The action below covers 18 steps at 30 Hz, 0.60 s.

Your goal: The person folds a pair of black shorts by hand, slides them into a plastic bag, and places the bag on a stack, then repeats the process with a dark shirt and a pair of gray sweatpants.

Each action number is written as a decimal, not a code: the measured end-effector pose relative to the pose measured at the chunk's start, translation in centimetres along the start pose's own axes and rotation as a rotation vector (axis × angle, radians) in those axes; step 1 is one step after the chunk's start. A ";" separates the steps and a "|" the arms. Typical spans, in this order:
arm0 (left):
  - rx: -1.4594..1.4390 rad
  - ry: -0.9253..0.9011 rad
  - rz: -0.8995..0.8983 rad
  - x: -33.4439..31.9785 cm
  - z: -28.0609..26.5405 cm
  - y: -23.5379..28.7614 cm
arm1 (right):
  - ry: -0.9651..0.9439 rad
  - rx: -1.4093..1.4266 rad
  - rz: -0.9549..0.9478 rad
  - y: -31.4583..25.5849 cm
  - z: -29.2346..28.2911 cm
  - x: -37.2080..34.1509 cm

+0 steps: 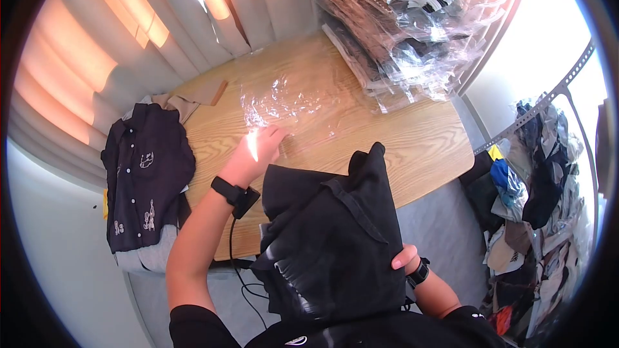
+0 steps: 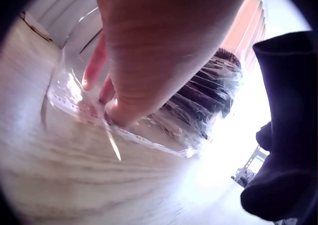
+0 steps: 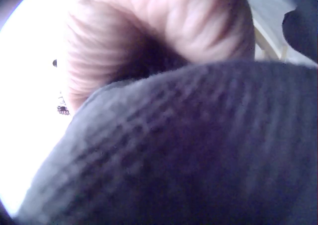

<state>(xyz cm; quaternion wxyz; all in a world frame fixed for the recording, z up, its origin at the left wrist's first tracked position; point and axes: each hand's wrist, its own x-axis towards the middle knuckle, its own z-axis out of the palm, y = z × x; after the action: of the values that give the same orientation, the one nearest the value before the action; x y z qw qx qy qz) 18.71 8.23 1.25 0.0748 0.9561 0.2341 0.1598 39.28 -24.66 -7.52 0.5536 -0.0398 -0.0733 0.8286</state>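
A folded black garment (image 1: 335, 238) hangs in front of the torso, its right edge gripped by my right hand (image 1: 406, 258); the thumb shows and the other fingers are hidden behind the cloth. In the right wrist view the hand (image 3: 159, 31) curls over dark ribbed fabric (image 3: 189, 145). My left hand (image 1: 258, 148) reaches onto the table at the near edge of a clear plastic bag (image 1: 290, 103). The left wrist view has its fingertips (image 2: 110, 108) touching the bag's edge; whether they pinch it I cannot tell.
Bagged garments are stacked (image 1: 406, 38) at the table's back right. A dark buttoned shirt (image 1: 151, 174) lies at the left on other clothes. Several more clothes (image 1: 535, 206) fill the right side beside a metal rack (image 1: 548, 96). A black cable (image 1: 233, 251) hangs near the left wrist.
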 end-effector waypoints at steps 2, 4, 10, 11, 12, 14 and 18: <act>0.060 -0.004 -0.008 -0.3 0.4 -0.3 | 0.002 -0.018 0.016 0.2 -0.2 0.2; -0.041 0.014 -0.006 -0.8 0.4 -0.3 | -0.049 0.017 0.044 0.1 -0.4 0.5; -0.238 0.166 0.165 -2.5 -1.1 0.3 | 0.051 0.082 0.113 -0.1 0.5 2.1; -0.238 0.162 0.162 -2.8 -1.9 1.2 | 0.051 0.086 0.114 0.0 0.5 2.4; -0.272 0.150 0.101 -2.9 -3.1 2.5 | 0.063 0.108 0.105 0.0 0.5 2.8; -0.304 0.134 0.035 -3.1 -5.2 4.3 | 0.086 0.154 0.086 0.3 0.4 3.5; -0.236 0.096 0.104 -3.8 -6.7 5.1 | 0.135 0.241 0.047 0.5 0.2 4.7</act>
<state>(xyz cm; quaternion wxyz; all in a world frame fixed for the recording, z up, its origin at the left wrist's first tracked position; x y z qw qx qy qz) 15.42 2.43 7.58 0.1670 0.9427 0.1672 0.2356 36.99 -20.56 -7.38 0.5387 -0.0304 0.0652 0.8394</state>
